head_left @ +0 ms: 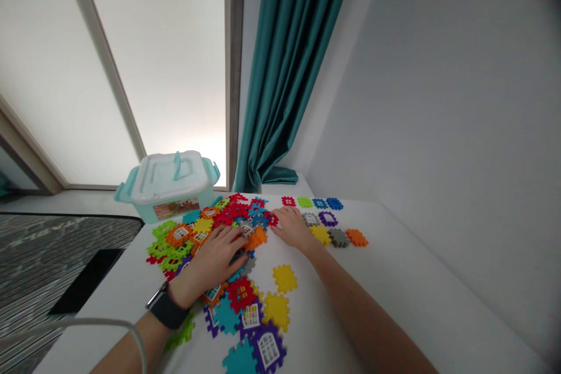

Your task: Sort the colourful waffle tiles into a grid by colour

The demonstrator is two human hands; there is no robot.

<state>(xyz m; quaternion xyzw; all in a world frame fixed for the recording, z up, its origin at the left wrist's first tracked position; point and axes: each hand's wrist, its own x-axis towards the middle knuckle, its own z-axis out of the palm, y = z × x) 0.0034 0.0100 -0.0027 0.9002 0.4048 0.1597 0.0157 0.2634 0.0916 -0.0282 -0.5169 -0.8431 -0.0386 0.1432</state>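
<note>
A heap of colourful interlocking plastic building tiles (pixel 203 225) with toothed edges covers the left part of the table. My left hand (pixel 220 254), with a black watch on the wrist, rests on the heap with its fingers apart; the tiles under the palm are hidden. At the heap's right edge, my right hand (pixel 291 227) has its fingertips closed on a red tile (pixel 272 219). An orange tile (pixel 256 239) lies between the two hands. Just beyond my right hand are a grey window tile (pixel 311 219) and a yellow tile (pixel 321 235).
Single tiles lie in rows at the right, among them a purple frame tile (pixel 328 218) and an orange tile (pixel 357 238). A lidded turquoise box (pixel 173 184) stands at the back left. A pale cable (pixel 100 322) crosses the lower left. A wall borders the right.
</note>
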